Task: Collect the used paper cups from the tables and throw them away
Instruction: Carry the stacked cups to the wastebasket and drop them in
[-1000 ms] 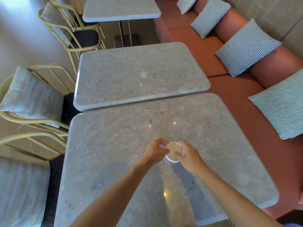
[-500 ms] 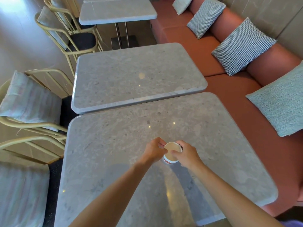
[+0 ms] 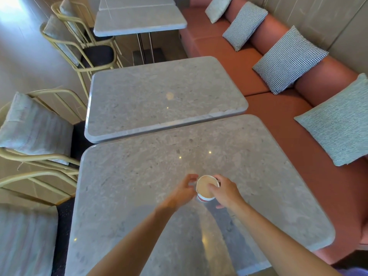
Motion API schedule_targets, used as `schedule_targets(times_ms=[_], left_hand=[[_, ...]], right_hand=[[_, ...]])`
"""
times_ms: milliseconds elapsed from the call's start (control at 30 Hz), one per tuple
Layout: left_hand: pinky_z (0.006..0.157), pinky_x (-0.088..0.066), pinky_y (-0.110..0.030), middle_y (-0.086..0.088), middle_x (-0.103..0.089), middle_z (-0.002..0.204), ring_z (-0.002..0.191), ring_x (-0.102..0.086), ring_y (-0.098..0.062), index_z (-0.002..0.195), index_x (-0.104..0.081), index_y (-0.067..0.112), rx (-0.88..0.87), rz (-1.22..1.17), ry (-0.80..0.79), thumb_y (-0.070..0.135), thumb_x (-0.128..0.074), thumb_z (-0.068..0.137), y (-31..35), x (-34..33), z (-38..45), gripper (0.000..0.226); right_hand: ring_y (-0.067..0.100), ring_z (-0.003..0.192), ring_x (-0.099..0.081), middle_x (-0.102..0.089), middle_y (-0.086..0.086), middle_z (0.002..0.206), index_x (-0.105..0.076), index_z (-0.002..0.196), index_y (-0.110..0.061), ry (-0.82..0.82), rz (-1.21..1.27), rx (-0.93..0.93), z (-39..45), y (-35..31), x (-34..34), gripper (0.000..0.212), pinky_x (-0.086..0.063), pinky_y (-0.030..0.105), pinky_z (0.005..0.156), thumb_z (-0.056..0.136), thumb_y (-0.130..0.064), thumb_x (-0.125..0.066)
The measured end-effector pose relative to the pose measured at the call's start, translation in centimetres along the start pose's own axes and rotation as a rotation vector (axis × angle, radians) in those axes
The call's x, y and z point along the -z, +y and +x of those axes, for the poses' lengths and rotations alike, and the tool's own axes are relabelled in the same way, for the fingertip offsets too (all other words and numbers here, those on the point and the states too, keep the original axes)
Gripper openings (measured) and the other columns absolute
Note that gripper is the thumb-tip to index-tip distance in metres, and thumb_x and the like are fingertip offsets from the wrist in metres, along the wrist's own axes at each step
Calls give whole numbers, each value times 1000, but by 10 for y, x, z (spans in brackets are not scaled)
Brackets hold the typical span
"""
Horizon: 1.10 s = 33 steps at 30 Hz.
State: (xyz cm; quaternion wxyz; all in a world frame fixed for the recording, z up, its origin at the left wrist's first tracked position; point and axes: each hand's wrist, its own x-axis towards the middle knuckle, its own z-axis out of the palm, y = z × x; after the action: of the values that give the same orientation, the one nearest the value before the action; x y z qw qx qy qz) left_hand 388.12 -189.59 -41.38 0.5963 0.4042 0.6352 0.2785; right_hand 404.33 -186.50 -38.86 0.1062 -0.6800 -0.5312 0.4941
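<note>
Both hands on the cup, mid-table.

The white paper cup with the red band (image 3: 205, 189) stands upright on the grey stone table (image 3: 127, 196). The right hand (image 3: 226, 193) wraps it, fingers clamped on the rim; the left hand (image 3: 182, 191) sits just beside it, fingers curled apart. Best lift straight up, squeezing gently so the paper doesn't buckle.

My paper cup (image 3: 206, 188) looks matt; the grey stone-look table (image 3: 139, 186) under it is polished, throwing glints. The bench (image 3: 278, 124) seems smooth leather-like, its cushions (image 3: 336, 124) woven cloth, the chair frames (image 3: 39, 156) painted metal
</note>
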Motion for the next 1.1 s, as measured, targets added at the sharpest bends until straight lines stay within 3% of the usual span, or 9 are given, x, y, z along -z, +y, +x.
schedule_targets(times_ms=[100, 200, 400, 533, 667, 767, 833, 1000, 1100], left_hand=[[69, -47, -15, -22, -52, 137, 110, -51, -20, 141, -41, -1, -118, 142, -62, -26, -52, 81, -6, -4, 1, 66], [74, -42, 1, -16, -58, 127, 110, -52, -19, 135, -46, -2, -200, 244, -63, -22, -68, 76, -7, -12, 3, 66], [83, -47, -10, -8, -61, 118, 107, -59, -20, 133, -49, -2, -316, 278, -147, -9, -84, 68, 12, -30, 5, 74], [95, -48, -36, -16, -65, 122, 107, -61, -25, 130, -53, -3, -412, 313, -165, 23, -81, 60, 34, -55, -3, 80], [100, -47, -38, -15, -65, 124, 115, -61, -27, 130, -54, 2, -409, 332, -206, -1, -83, 70, 47, -87, -3, 67], [89, -46, -17, -12, -65, 123, 112, -59, -20, 130, -55, 3, -416, 320, -227, -7, -83, 73, 52, -116, -6, 65], [84, -45, -12, -13, -66, 123, 109, -60, -17, 129, -56, 4, -439, 312, -270, -8, -84, 72, 54, -139, -11, 64], [81, -51, -12, 7, -68, 114, 107, -64, -10, 114, -59, 36, -444, 267, -400, 12, -83, 68, 48, -202, -44, 58], [92, -55, -32, 6, -67, 116, 109, -65, -14, 113, -56, 42, -447, 303, -491, 24, -82, 61, 40, -241, -68, 61]], right_hand=[[25, 96, -61, -59, 4, 114, -64, 116, -22, 2, 51, -6, -2, 2, 1, 25, -58, 31, 46, 91, -21, -56], [23, 92, -61, -61, 5, 113, -66, 114, -21, 24, 95, -1, -5, 6, 7, 25, -53, 26, 41, 92, -19, -53], [14, 82, -63, -66, 0, 99, -68, 101, -27, 180, 197, 47, -20, 24, 36, 14, -58, 30, 47, 93, -24, -56], [13, 83, -64, -66, -8, 87, -67, 94, -26, 319, 221, 99, -35, 40, 57, 12, -61, 47, 72, 95, -23, -56], [11, 88, -63, -66, -15, 90, -68, 99, -27, 410, 254, 114, -50, 61, 78, 17, -59, 45, 79, 96, -24, -52], [11, 98, -61, -66, -6, 106, -64, 110, -27, 446, 294, 139, -66, 85, 90, 17, -51, 29, 80, 97, -30, -54], [13, 107, -58, -61, -4, 118, -58, 121, -27, 461, 314, 128, -79, 104, 94, 31, -45, 23, 84, 92, -37, -62], [15, 118, -49, -53, -6, 123, -45, 132, -33, 574, 344, 42, -129, 154, 106, 78, -45, 35, 99, 65, -66, -68], [16, 119, -48, -51, -6, 125, -43, 132, -33, 661, 376, 14, -168, 188, 111, 83, -46, 38, 100, 61, -63, -72]])
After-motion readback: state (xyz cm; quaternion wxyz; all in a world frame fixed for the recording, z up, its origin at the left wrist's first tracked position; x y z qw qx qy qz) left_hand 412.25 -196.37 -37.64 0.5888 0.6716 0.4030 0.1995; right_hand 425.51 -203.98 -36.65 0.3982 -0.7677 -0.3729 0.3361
